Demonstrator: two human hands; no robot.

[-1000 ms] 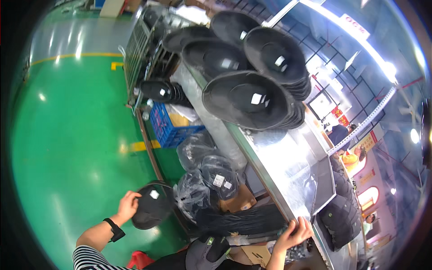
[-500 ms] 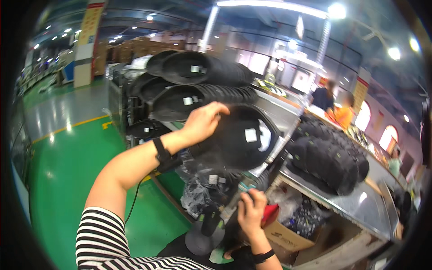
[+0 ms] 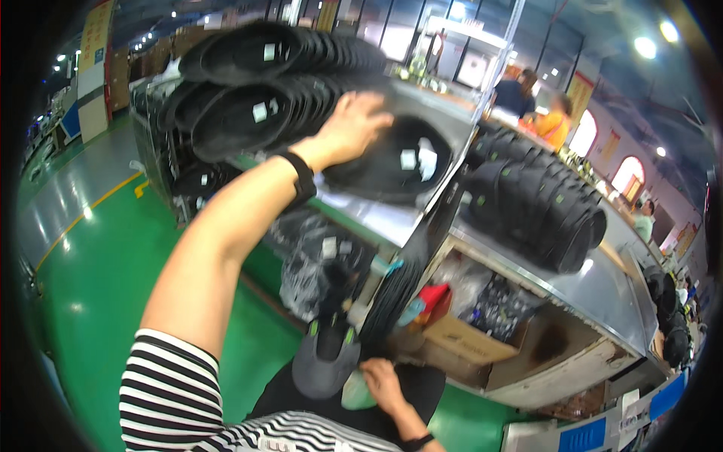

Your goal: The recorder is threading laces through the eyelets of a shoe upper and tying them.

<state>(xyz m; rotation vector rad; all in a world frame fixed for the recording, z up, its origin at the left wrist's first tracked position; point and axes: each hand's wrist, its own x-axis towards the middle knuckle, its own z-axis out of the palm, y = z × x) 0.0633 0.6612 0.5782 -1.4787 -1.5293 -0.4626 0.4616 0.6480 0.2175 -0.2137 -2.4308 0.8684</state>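
My left hand (image 3: 354, 129) reaches out at the upper rim of a black oval shell (image 3: 376, 173), its fingers stretched and a little blurred. The shell lies on a metal bench top, with a white label and a white scrap inside. Low over my lap, my right hand (image 3: 385, 386) has bent fingers at the edge of a pale green patch (image 3: 357, 392); whether they grip anything is hidden. A grey rounded piece with a black strap and green marks (image 3: 324, 368) rests on my lap beside it.
Nested black shells (image 3: 241, 117) are stacked at the upper left. Black domed pieces (image 3: 527, 203) lie in a row on the right bench. Below are a bundle of black strips (image 3: 399, 290), clear plastic bags (image 3: 316, 264) and a cardboard box (image 3: 467, 335). Co-workers (image 3: 553, 128) are farther back.
The black shell has come down onto the bench from where my left hand held it tilted up. My right hand has dropped from beside the bench to my lap. The view has shifted.
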